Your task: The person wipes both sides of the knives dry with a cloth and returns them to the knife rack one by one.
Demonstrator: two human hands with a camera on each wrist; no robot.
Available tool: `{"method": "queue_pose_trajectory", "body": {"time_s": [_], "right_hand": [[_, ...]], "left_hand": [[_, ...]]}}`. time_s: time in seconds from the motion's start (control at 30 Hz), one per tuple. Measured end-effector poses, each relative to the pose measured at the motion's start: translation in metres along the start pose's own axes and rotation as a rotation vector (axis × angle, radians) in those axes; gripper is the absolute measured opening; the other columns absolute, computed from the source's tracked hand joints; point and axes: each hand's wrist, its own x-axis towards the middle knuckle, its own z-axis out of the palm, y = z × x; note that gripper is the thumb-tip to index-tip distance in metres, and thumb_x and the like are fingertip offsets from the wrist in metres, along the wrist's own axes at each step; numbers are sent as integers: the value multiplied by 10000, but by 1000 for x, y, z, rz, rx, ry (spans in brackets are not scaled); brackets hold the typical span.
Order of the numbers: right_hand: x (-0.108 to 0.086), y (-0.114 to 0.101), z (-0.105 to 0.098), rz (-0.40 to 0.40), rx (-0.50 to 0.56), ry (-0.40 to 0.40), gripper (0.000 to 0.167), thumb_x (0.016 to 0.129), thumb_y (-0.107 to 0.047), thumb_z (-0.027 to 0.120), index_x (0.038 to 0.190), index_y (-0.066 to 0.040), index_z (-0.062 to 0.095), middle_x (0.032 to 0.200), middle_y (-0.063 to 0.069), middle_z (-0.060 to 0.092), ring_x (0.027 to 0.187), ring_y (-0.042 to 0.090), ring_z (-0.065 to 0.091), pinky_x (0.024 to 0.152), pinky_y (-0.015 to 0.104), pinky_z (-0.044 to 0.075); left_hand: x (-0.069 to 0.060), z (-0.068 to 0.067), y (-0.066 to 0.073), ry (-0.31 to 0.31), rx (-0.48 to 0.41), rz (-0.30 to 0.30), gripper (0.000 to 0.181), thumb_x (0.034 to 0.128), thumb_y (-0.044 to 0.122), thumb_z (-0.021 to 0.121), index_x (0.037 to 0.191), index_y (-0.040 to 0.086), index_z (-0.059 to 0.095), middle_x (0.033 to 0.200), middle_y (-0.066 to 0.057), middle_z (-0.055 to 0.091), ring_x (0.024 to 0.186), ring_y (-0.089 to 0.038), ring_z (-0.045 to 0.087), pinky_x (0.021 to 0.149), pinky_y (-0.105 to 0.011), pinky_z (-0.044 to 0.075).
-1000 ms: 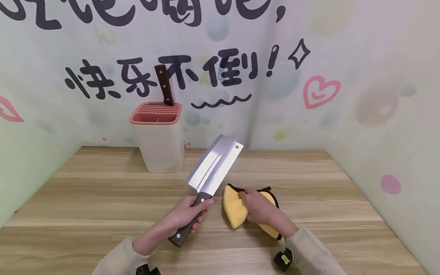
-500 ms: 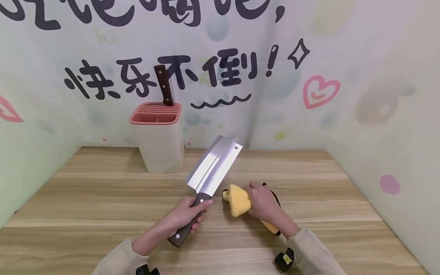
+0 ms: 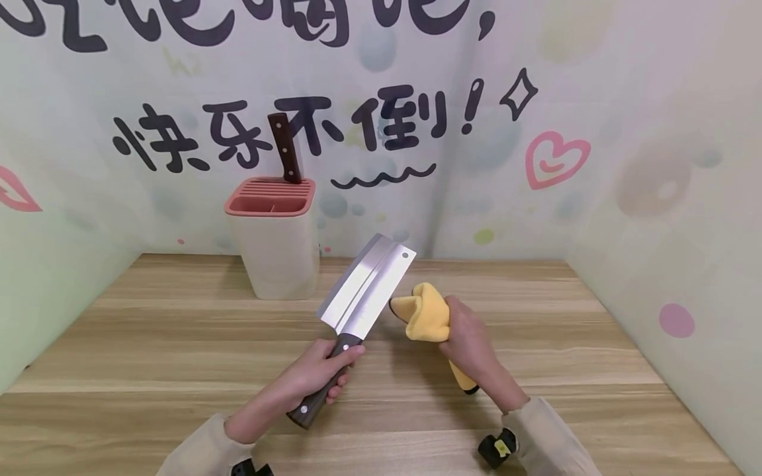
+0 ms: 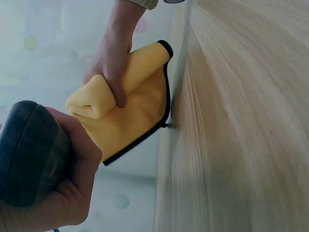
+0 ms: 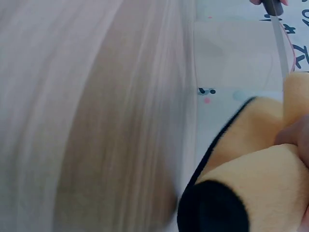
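Left hand [image 3: 321,375]: fingers are gripping the dark handle [image 3: 309,406] of the cleaver [image 3: 352,326], wrapped round it.
Right hand [image 3: 471,340]: fingers are clutching the bunched yellow cloth [image 3: 430,316] above the table [image 3: 178,344].
Blade [image 3: 369,287]: slanting up and rightward, near the cloth but apart.
Cut risk: thick folds could be hiding the cutting edge from the right fingers.
Twist risk: sideways pressure might be turning the handle.
Edges: the knife holder [image 3: 286,258] is standing behind-left; the printed wall [image 3: 506,218] is bounding the far side.
Room: wood is stretching out on both sides.
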Motion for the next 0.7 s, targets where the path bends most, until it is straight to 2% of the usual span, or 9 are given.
{"method": "queue_pose_trajectory", "body": {"time_s": [0.13,0.2,0.33,0.43,0.53,0.63,0.7], "right_hand": [[1,-1,-4,-59,20,174,588,526,133,672,1075,45,483,808,123,497,648,229,480,533,364,455],[3,-2,-6,-94,34,274,587,545,106,698,1092,24,501,815,128,480,629,228,472,511,361,448],[9,-6,-11,-215,47,483,376,617,26,705,970,0,577,797,137,478,634,252,487,523,374,440],[14,-15,-15,-349,26,604,173,686,-11,645,853,-7,600,837,144,555,674,290,505,555,395,440],[20,-28,-18,-506,-11,675,48,735,-17,571,778,-7,590,893,138,626,676,308,507,566,383,441],[23,-40,-20,-639,-60,687,77,779,-42,525,772,-23,599,919,109,656,660,289,508,567,347,445],[23,-46,-20,-714,-108,664,128,821,-61,493,803,-41,618,921,84,661,665,275,516,578,333,455]], "left_hand": [[-1,-1,0,-1,-9,2,342,900,338,503,771,43,388,549,14,389,398,-49,365,390,-176,362],[-1,-1,0,-1,-8,3,342,899,340,505,771,45,387,550,14,390,399,-48,366,390,-175,362],[0,1,-1,-5,1,4,349,894,350,511,769,43,400,548,16,394,398,-48,370,387,-176,364],[1,3,-2,-6,10,3,351,888,362,516,777,48,407,547,18,399,398,-46,374,386,-176,368],[3,4,-1,-10,11,6,344,887,364,517,792,53,405,549,17,400,399,-44,376,385,-177,371],[4,6,0,-20,10,16,336,889,357,515,801,50,410,550,16,404,397,-42,378,381,-176,371],[5,8,1,-31,13,22,332,893,350,511,804,44,417,551,16,407,396,-41,380,378,-175,372]]}}
